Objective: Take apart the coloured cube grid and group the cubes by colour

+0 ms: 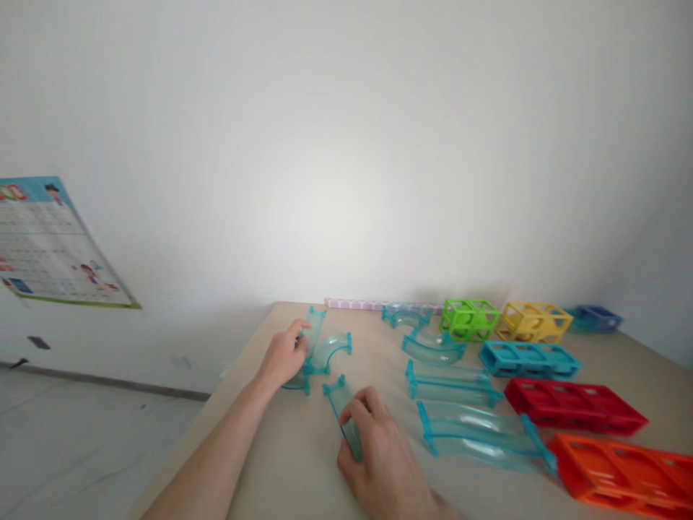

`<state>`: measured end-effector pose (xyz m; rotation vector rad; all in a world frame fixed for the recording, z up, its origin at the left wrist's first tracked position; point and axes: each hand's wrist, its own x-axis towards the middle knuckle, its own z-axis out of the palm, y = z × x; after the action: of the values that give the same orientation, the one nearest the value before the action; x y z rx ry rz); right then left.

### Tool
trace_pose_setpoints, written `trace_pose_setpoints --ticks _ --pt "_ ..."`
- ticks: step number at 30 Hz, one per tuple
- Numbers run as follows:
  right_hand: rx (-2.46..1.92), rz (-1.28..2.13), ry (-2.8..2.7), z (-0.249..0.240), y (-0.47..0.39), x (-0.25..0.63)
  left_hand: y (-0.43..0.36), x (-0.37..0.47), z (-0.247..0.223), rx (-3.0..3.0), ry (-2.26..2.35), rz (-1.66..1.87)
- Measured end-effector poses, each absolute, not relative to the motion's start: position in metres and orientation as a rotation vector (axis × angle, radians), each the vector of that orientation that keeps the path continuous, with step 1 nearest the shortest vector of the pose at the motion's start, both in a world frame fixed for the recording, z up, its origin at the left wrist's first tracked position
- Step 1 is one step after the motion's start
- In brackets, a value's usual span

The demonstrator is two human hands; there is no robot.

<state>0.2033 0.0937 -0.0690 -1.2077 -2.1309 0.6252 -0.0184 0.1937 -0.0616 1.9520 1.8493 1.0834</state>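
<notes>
My left hand (286, 352) is at the far left part of the table, its fingers curled at the side of a straight translucent teal track piece (315, 325). A curved track piece (331, 349) lies just right of it, and another curved piece (297, 383) shows partly beneath my left wrist. Nearer to me, my right hand (377, 453) grips a straight translucent teal track piece (340, 396) between thumb and fingers, covering its near end. That piece is slanted, its far end pointing toward the curved pieces.
To the right lie curved track pieces (433, 349) and wider straight ones (455, 383). Beyond them are open-frame blocks: green (468, 319), yellow (533, 321), teal (530, 359), red (577, 406), orange (628, 473). A purple patterned strip (379, 305) runs along the wall.
</notes>
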Motion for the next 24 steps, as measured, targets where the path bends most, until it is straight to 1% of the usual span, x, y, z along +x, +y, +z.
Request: trace_pose_setpoints --ticks 2,3,5,7,11,15,20,24 --pt "-1.178 0.634 -2.096 -0.071 0.093 0.204 0.194 -0.017 -0.058 1.854 1.875 1.245" --pt "-1.155 0.632 -2.076 -0.071 0.093 0.204 0.194 -0.016 -0.055 1.731 1.815 1.376" --pt "-1.095 0.624 -2.016 -0.071 0.093 0.205 0.193 -0.013 -0.049 1.371 1.533 1.602" --pt "-1.019 0.623 -1.927 -0.069 0.094 0.205 0.19 -0.008 -0.042 1.051 1.207 1.66" --pt "-0.957 0.63 -1.758 -0.067 0.094 0.208 0.178 0.005 -0.03 0.94 0.979 1.512" --pt "-0.993 0.662 -1.627 -0.069 0.094 0.209 0.161 0.026 -0.026 0.867 0.694 1.263" --pt "-0.943 0.781 -1.53 -0.07 0.093 0.209 0.143 0.056 -0.028 0.861 0.735 1.165" --pt "-0.852 0.85 -1.559 -0.068 0.094 0.208 0.139 0.068 -0.031 0.835 0.786 1.131"
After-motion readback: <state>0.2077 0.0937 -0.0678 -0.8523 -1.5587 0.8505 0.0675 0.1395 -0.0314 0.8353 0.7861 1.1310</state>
